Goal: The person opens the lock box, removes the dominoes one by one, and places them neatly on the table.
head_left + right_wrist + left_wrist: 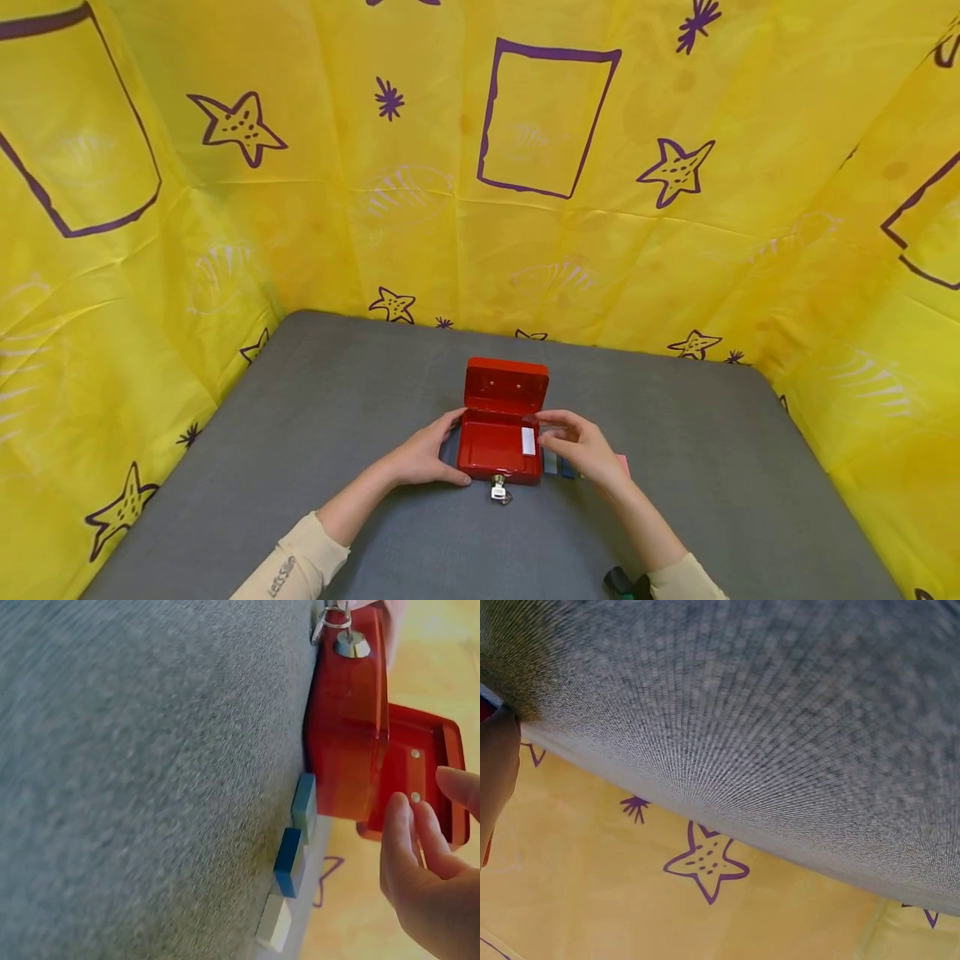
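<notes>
A red metal cash box [495,450] stands on the table with its lid [506,385] raised at the back. Keys [498,492] hang from the lock on its front. Inside, against the right wall, lies a white block [528,441]. My left hand [427,454] grips the box's left side, thumb at the front corner and fingers toward the back. My right hand [581,446] hovers at the right rim beside the white block. In the right wrist view, the fingers [401,832] are bent slightly and spread, with nothing visible between them.
To the right of the box lie a light blue block [304,802], a dark blue block [289,861] and a whitish block [274,922]. A pink piece [623,463] shows behind my right wrist. Dark objects [621,581] sit near the right sleeve. Yellow cloth walls surround the grey table [360,367].
</notes>
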The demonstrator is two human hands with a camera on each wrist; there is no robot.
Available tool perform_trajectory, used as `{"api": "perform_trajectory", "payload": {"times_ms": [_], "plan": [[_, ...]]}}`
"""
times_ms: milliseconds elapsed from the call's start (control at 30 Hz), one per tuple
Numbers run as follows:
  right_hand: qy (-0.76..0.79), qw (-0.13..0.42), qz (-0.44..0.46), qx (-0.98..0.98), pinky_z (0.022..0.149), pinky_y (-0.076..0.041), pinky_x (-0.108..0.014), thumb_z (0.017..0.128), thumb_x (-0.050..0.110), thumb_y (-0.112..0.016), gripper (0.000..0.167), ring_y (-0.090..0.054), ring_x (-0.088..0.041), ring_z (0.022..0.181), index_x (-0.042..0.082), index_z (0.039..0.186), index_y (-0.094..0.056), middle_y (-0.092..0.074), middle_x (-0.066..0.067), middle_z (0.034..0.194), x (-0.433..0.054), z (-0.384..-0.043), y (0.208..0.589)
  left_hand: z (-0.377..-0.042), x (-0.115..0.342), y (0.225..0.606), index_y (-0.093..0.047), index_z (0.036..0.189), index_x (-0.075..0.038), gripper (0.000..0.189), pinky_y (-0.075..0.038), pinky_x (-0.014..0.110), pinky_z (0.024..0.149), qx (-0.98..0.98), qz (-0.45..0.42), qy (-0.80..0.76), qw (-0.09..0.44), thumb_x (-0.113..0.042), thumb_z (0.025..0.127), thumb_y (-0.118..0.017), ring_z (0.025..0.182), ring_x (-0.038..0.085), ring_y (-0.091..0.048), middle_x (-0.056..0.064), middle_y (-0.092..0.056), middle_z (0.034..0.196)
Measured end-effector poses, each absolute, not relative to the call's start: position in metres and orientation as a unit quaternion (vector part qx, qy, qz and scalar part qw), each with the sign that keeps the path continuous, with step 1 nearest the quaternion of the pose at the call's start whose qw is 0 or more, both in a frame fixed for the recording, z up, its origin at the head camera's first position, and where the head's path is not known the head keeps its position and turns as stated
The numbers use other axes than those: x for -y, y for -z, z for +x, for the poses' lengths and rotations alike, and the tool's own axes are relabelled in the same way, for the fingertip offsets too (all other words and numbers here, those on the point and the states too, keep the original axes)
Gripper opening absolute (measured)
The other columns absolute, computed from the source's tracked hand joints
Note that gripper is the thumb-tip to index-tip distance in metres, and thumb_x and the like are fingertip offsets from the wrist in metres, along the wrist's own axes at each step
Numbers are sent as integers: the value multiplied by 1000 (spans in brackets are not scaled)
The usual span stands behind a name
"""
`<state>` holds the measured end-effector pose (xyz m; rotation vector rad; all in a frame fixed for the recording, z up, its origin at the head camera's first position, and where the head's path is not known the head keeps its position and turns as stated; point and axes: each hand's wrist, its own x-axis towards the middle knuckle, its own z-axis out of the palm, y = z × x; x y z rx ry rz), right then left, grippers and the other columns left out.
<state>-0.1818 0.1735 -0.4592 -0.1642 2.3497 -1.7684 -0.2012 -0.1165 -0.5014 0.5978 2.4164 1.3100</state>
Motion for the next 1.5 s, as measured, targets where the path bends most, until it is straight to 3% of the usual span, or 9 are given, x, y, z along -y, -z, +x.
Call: {"api": "perform_trajectory", "payload": {"times_ms": [600, 967, 1267, 1500], "plan": [[497, 58, -77, -862, 75, -58, -35, 88, 13, -71, 35, -62, -24, 100, 11, 122, -65, -66, -8, 113, -149, -184, 459, -200, 116, 498, -27, 151, -9, 101, -36, 48, 109, -846, 212, -460, 165, -27, 71, -86, 136, 33, -39, 13, -37, 151], [422, 24, -136, -896, 82, -57, -39, 85, 11, -72, 36, -65, -23, 93, 3, 119, -64, -65, -15, 113, -137, -184, 461, -201, 116, 500, -27, 151, -10, 101, -37, 49, 108, -847, 210, -459, 164, -27, 71, -86, 135, 34, -40, 13, -37, 151], [368, 27, -139, -919, 81, -57, -45, 85, 14, -72, 41, -64, -31, 96, 1, 123, -62, -65, -18, 116, -129, -183, 459, -200, 116, 499, -27, 152, -10, 100, -37, 48, 108, -846, 210, -461, 168, -27, 72, -86, 135, 34, -40, 13, -36, 152], [324, 46, -142, -934, 69, -57, -35, 84, 19, -73, 46, -56, -22, 77, -1, 123, -61, -67, -13, 98, -122, -184, 455, -199, 116, 498, -27, 152, -9, 100, -36, 47, 109, -846, 216, -459, 165, -27, 72, -86, 135, 33, -40, 13, -36, 152]]}}
